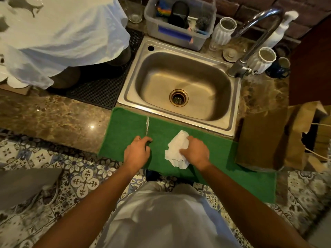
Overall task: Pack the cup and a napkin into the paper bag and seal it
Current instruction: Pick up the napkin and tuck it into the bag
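Note:
A crumpled white napkin [176, 149] lies on the green mat [220, 151] at the counter's front edge. My right hand [196, 152] grips the napkin's right side, fingers curled into it. My left hand [138, 151] rests on the mat to the left, fingers curled at the near end of a thin clear glinting strip [147, 125]. What that strip is, and whether the hand holds it, I cannot tell. The brown paper bag [268, 140] stands open at the mat's right end, mouth to the right. I cannot make out the task's cup.
A steel sink [179, 85] with a tall tap [258, 33] sits behind the mat. Behind it are a grey tub [179, 33] of utensils, a glass [135, 9], two white ribbed pots [224, 30] and a blue mug [280, 68]. A white-draped bulk [59, 33] covers the left counter.

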A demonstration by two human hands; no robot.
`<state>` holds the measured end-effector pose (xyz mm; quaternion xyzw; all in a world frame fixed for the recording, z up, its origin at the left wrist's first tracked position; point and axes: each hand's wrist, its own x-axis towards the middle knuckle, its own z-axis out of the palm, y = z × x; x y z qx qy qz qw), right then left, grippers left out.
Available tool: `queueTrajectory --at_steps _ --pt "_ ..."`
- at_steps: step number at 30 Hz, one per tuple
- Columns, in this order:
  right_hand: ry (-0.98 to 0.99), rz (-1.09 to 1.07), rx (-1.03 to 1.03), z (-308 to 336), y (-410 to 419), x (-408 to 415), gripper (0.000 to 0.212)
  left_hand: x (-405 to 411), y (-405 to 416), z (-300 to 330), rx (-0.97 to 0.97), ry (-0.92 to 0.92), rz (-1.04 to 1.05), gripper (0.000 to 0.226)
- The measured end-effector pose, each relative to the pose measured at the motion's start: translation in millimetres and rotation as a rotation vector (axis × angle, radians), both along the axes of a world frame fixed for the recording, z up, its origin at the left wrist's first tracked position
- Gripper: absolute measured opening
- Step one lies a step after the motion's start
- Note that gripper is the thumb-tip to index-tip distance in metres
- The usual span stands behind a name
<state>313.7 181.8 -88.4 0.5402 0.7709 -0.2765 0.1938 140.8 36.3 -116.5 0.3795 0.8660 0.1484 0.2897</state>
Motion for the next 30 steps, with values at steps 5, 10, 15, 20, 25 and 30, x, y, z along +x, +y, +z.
queueTrajectory --at_steps 5,10,15,20,25,30 --pt "0.132 -0.075 -0.102 8 9 0 0.044 -2 6 8 0.097 -0.122 0.016 0.030" --pt "0.254 -0.017 -0.083 44 19 3 0.038 5 31 56 0.282 -0.175 -0.029 0.032" --pt "0.368 0.056 0.040 90 25 14 0.039 31 63 108 0.358 -0.455 -0.023 0.041" --pt "0.568 -0.059 0.085 123 34 43 0.049 54 81 133 0.446 -0.638 0.126 0.013" --pt "0.794 -0.232 0.264 155 39 87 0.052 87 98 164 0.543 -0.705 0.297 0.013" --pt "1.017 -0.257 0.416 186 35 137 0.018 137 114 196 0.650 -0.671 0.397 0.015"
